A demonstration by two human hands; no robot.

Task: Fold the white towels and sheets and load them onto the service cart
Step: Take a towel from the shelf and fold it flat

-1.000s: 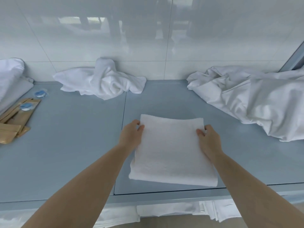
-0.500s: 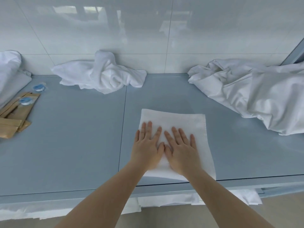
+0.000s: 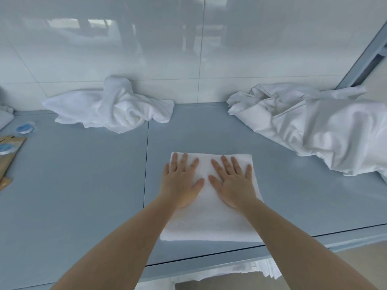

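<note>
A: Two hands lie flat on the folded towel (image 3: 211,206), left hand (image 3: 181,181) and right hand (image 3: 232,183) side by side. The fingers (image 3: 225,164) are straight and spread, palms down, pressing the cloth and curled round nothing.

B: Where does the towel sit?

A: At 6 o'clock on the blue-grey worktop (image 3: 83,195), its near edge just short of the worktop's front lip, just right of the seam between the two panels.

B: Other linen?

A: A crumpled towel (image 3: 113,107) at 11 o'clock, against the tiled wall (image 3: 146,49). A rumpled sheet (image 3: 314,124) heaped from 1 to 3 o'clock, well apart from the folded one. More white cloth (image 3: 5,116) shows at the left edge, around 9 o'clock.

B: Any containers?

A: No bins or trays. At 9 o'clock there are tan paper sachets (image 3: 9,151) and two small blue round packets (image 3: 24,128); I cannot tell what they contain. Below the front edge, at 5 o'clock, stacked white linen (image 3: 263,268) sits on a lower level, mostly hidden.
</note>
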